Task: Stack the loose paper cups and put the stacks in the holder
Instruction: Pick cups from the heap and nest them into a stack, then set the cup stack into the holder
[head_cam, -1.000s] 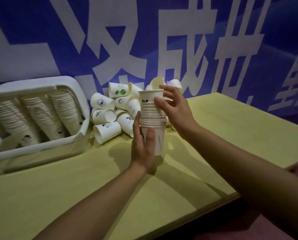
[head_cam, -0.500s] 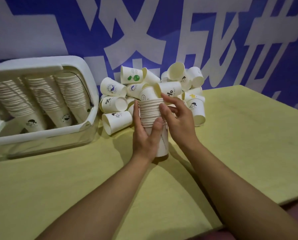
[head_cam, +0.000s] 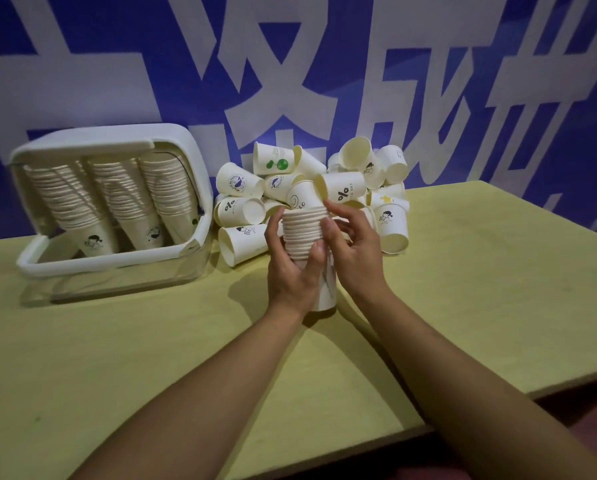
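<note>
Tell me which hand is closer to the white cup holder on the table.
Left. The left hand grips the cup stack on the side facing the holder, which stands off to its left. The right hand touches the stack's far side, further from the holder.

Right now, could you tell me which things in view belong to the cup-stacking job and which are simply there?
Part of the job:
- stack of cups, held upright by left hand and right hand
- pile of loose cups behind it
- white holder, three stacks already inside

Simply there:
- yellow table
- blue banner behind
</note>
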The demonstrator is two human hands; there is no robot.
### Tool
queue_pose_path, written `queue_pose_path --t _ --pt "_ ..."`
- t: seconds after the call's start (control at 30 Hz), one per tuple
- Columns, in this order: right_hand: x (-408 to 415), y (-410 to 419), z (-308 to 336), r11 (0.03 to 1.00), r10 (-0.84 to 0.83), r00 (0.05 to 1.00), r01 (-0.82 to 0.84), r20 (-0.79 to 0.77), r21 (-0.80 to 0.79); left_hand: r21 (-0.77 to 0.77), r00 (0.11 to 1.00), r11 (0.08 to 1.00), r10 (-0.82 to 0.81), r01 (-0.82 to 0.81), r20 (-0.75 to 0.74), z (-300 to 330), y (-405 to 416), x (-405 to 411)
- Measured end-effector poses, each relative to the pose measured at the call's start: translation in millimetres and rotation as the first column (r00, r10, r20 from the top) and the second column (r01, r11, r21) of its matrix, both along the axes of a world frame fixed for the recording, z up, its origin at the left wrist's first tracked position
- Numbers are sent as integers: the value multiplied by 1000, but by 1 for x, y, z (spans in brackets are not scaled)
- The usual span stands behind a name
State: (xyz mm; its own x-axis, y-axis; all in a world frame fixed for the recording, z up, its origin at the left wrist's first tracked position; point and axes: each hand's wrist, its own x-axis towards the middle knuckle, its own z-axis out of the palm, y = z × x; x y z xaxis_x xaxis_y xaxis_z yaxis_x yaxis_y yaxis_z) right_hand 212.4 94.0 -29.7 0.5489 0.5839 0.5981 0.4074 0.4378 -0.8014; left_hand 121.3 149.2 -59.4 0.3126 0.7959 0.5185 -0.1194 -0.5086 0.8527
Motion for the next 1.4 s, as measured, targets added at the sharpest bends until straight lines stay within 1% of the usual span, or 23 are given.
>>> queue_pose_path --t 0.1,0.2,0.37,0.43,0.5,0.6,0.63,0.7,0.73,0.83,0.93,1.07,1.23,1.3,1.4 --pt "-5 4 7 996 15 998 -9 62 -90 -27 995 999 31 -33 -93 5 -1 -18" --pt "-21 14 15 976 111 992 -98 57 -195 -41 991 997 55 -61 -122 7 9 -50" --pt "-86 39 26 943 272 958 -246 95 -223 -43 981 987 146 -152 -128 20 33 -135" --pt "-118 52 29 910 346 938 -328 32 -252 -21 965 973 225 -229 -135 29 42 -169" --pt "-144 66 27 879 391 919 -390 -54 -275 -4 943 947 319 -321 -99 39 56 -198" --pt "-170 82 4 805 437 857 -508 -273 -306 19 886 887 462 -462 -48 56 80 -232" --pt "-174 85 -6 783 442 849 -523 -291 -336 32 870 871 491 -490 -40 62 87 -239" --pt "-179 92 -23 754 457 862 -507 -220 -418 53 844 844 535 -533 -27 72 105 -251" --pt "-180 94 -28 747 465 859 -511 -215 -425 63 838 837 545 -543 -25 78 114 -254" --pt "-178 98 -31 759 458 845 -534 -276 -373 110 824 821 566 -560 -32 92 135 -255" --pt "-174 101 -35 756 450 836 -544 -314 -365 127 791 791 608 -598 -61 92 153 -250" --pt "-174 102 -34 747 461 835 -548 -301 -378 116 690 713 700 -692 -185 74 168 -248" --pt "-172 100 -32 738 474 841 -541 -261 -404 109 590 662 721 -742 -363 44 175 -251" --pt "-173 99 -32 745 467 852 -523 -235 -415 97 570 654 714 -750 -407 39 177 -251" --pt "-174 98 -30 750 463 859 -512 -221 -419 77 576 659 702 -748 -419 41 179 -250"
